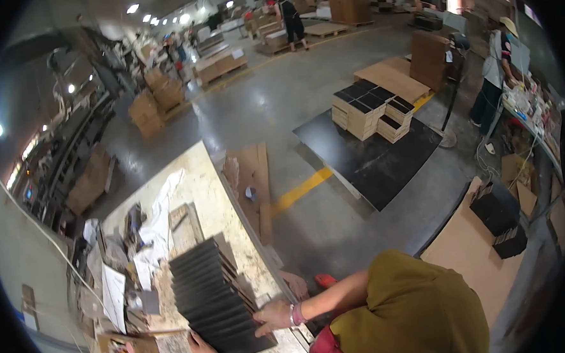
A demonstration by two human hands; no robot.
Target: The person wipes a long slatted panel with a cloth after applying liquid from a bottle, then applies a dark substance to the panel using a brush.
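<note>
— What have the hands got?

— From my feed, the right hand (274,316) lies flat, fingers spread, on the near right edge of a fanned stack of black boards (213,298); it presses rather than clasps. The left hand (202,348) comes up under the stack's near left corner; I can't tell how far its fingers curl. A pink band sits on the right wrist.

— Where is that stack?

— On a worn, pale worktable (203,180), towards its near end, boards leaning like tipped dominoes. To its left I see white paper sheets (113,294), a white cloth (160,212) and assorted clutter.

— And the room?

— A warehouse with a grey concrete floor and a yellow floor line (301,189). Past the table, a black sheet (374,156) on the floor carries stacks of black-topped boards (372,111). Brown cardboard stacks (157,97) stand further back, with people working at the far end and one person (496,79) at a bench on the right.
</note>
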